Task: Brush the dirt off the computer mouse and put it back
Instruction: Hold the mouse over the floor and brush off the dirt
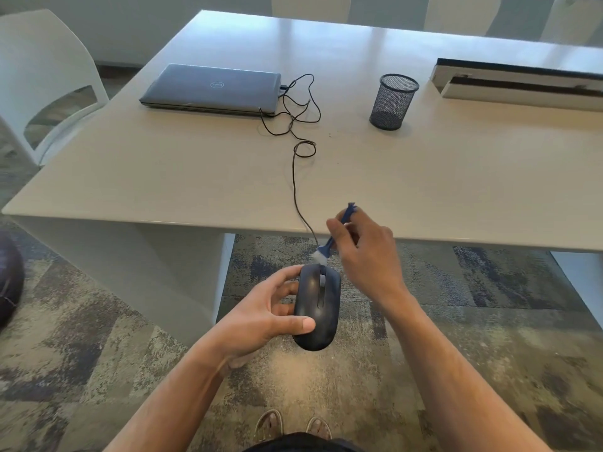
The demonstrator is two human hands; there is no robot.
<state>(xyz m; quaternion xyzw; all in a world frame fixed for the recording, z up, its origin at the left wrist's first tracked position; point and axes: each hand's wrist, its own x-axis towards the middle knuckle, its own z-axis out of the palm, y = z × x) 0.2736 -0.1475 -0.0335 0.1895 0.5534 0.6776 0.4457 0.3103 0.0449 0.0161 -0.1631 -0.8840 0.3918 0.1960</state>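
A black wired computer mouse [321,309] is held in the air below the table's front edge, top side up. My left hand [266,313] grips it from the left, thumb across its near end. My right hand [368,256] holds a small blue brush [332,238] with pale bristles. The bristles point down at the front tip of the mouse, just above it. The mouse cable [295,177] runs up over the table edge to a closed grey laptop [213,89].
The white table [456,177] carries a black mesh pen cup [393,101] and a white and black box [522,83] at the back right. A white chair [42,79] stands at the left. Patterned carpet and my sandalled feet [292,425] are below.
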